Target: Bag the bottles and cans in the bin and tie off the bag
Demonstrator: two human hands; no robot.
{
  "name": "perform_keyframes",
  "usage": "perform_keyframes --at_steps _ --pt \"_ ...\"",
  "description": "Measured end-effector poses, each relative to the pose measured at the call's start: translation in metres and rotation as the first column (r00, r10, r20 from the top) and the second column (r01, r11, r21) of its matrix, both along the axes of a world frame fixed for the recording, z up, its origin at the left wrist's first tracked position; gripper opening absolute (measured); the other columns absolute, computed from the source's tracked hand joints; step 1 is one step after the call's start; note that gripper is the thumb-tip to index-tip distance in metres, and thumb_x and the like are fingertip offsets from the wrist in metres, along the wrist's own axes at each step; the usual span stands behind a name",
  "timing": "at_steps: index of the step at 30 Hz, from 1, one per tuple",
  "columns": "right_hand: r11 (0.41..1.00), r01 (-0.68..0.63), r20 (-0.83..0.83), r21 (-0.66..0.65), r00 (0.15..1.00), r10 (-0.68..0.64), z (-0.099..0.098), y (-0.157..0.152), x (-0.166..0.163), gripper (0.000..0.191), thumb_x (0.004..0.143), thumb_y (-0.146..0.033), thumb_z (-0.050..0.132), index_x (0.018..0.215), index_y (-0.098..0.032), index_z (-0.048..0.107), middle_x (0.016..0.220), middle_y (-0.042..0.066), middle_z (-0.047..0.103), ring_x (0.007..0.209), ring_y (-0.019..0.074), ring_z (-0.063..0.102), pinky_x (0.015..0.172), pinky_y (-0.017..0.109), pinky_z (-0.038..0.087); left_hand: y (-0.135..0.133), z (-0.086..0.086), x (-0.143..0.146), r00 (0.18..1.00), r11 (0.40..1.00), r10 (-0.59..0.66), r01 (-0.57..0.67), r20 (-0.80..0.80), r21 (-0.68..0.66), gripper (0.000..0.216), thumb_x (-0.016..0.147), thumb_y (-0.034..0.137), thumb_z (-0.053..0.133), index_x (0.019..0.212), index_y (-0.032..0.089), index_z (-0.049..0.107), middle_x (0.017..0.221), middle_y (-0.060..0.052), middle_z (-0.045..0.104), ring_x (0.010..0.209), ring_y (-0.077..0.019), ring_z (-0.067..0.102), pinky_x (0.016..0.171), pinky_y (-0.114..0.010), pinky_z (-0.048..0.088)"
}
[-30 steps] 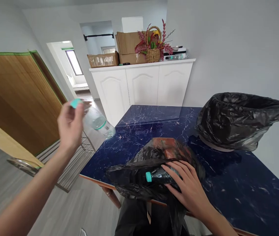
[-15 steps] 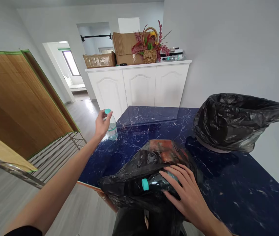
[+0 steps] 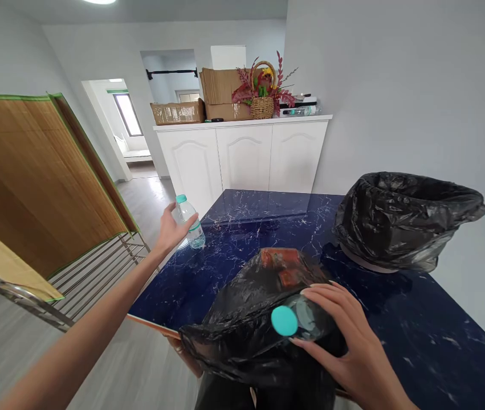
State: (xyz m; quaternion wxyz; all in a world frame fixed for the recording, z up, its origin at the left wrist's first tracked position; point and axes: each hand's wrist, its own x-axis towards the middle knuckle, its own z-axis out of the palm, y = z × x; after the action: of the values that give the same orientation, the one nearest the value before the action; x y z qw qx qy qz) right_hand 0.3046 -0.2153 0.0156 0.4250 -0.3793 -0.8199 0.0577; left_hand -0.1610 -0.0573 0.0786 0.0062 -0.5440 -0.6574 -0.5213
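Note:
My left hand is beside a clear plastic bottle with a turquoise cap, which stands at the table's left edge. Thumb and fingers are spread wide around its side; the thumb overlaps the bottle, and contact is hard to judge. My right hand grips a second bottle between thumb and fingers, its turquoise cap facing me. This bottle lies at the mouth of a black plastic bag at the near table edge. Reddish-orange packs or cans show through the bag's thin film.
A container lined with a black bag stands on the right of the dark blue marbled table. Behind is a white cabinet with cardboard boxes and a flower basket. A metal rack with a bamboo mat is left.
My left hand has come down from the bottle's cap to its side, with fingers opening. My right hand has turned its bottle so the cap points towards me and shifted it right.

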Motion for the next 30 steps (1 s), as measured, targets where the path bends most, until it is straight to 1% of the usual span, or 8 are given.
perform_keyframes --at_steps 5,8,10,13,16,19,24,30 --pt "0.925 -0.024 -0.316 -0.38 0.943 -0.106 0.035 -0.012 0.008 0.058 0.094 -0.054 0.079 0.145 -0.031 0.062 0.146 0.009 0.068 0.129 0.0343 0.07 0.096 0.04 0.068 -0.039 0.014 -0.005 0.985 0.964 0.171 -0.171 0.015 0.205 0.057 0.088 0.04 0.076 0.134 0.019 0.048 0.144 -0.018 0.05 0.142 -0.0356 0.051 0.121 -0.057 0.04" --pt "0.886 -0.079 -0.456 -0.456 0.876 -0.156 0.048 -0.015 0.012 0.065 0.087 -0.055 0.085 0.143 -0.03 0.065 0.135 0.008 0.076 0.12 0.035 0.076 0.086 0.037 0.071 -0.072 0.028 0.02 0.99 0.942 0.132 -0.114 -0.039 0.316 0.045 0.09 0.033 0.073 0.128 0.023 0.05 0.138 -0.012 0.053 0.133 -0.0286 0.055 0.116 -0.049 0.046" --pt "0.885 -0.11 -0.532 -0.451 0.83 -0.168 0.061 -0.015 0.008 0.063 0.085 -0.055 0.087 0.139 -0.03 0.068 0.129 0.008 0.079 0.116 0.0349 0.078 0.083 0.037 0.072 -0.098 0.04 0.05 0.987 0.932 -0.08 0.124 -0.142 0.34 0.029 0.097 0.034 0.068 0.122 0.023 0.057 0.126 -0.009 0.06 0.123 -0.0268 0.06 0.111 -0.046 0.049" --pt "0.886 -0.211 -0.591 -0.413 0.802 -0.084 0.091 -0.012 -0.012 0.056 0.085 -0.054 0.088 0.133 -0.03 0.071 0.132 0.009 0.079 0.114 0.0329 0.079 0.085 0.036 0.071 -0.137 0.06 0.101 0.836 0.839 -0.526 0.54 -0.155 0.065 0.02 0.107 0.039 0.059 0.122 0.026 0.064 0.122 -0.009 0.069 0.119 -0.0254 0.066 0.108 -0.045 0.052" --pt "0.853 -0.371 -0.612 -0.367 0.787 0.079 0.121 -0.006 -0.043 0.053 0.086 -0.05 0.09 0.131 -0.032 0.07 0.135 0.007 0.077 0.119 0.0305 0.077 0.096 0.038 0.068 -0.166 0.073 0.142 0.647 0.646 -0.761 0.748 -0.048 -0.151 0.07 0.093 0.049 0.082 0.152 0.032 0.049 0.148 -0.01 0.065 0.136 -0.03 0.063 0.119 -0.049 0.048" --pt "0.783 -0.507 -0.595 -0.361 0.771 0.225 0.133 0.0 -0.071 0.053 0.09 -0.045 0.087 0.137 -0.034 0.067 0.139 0.005 0.075 0.127 0.0295 0.073 0.105 0.043 0.064 -0.179 0.07 0.162 0.605 0.583 -0.795 0.783 0.049 -0.217 0.092 0.084 0.048 0.092 0.16 0.034 0.042 0.15 -0.008 0.067 0.141 -0.0321 0.062 0.121 -0.049 0.048" --pt "0.837 -0.444 -0.451 -0.32 0.848 0.277 0.118 -0.001 -0.077 0.069 0.094 -0.041 0.081 0.156 -0.039 0.051 0.157 0.005 0.062 0.143 0.0292 0.062 0.118 0.048 0.056 -0.177 0.039 0.137 0.722 0.707 -0.658 0.69 0.214 -0.152 0.056 0.094 0.049 0.081 0.141 0.027 0.062 0.141 -0.01 0.074 0.132 -0.0332 0.07 0.114 -0.05 0.056" --pt "0.877 -0.365 -0.171 -0.313 0.93 0.326 0.094 -0.014 -0.033 0.017 0.106 -0.031 0.063 0.119 -0.034 0.073 0.119 0.002 0.079 0.11 0.0205 0.078 0.095 0.028 0.065 -0.149 -0.019 0.05 0.92 0.959 -0.244 0.276 0.308 -0.063 0.072 0.08 0.07 0.083 0.13 0.023 0.061 0.14 -0.013 0.074 0.128 -0.0354 0.072 0.112 -0.052 0.057"
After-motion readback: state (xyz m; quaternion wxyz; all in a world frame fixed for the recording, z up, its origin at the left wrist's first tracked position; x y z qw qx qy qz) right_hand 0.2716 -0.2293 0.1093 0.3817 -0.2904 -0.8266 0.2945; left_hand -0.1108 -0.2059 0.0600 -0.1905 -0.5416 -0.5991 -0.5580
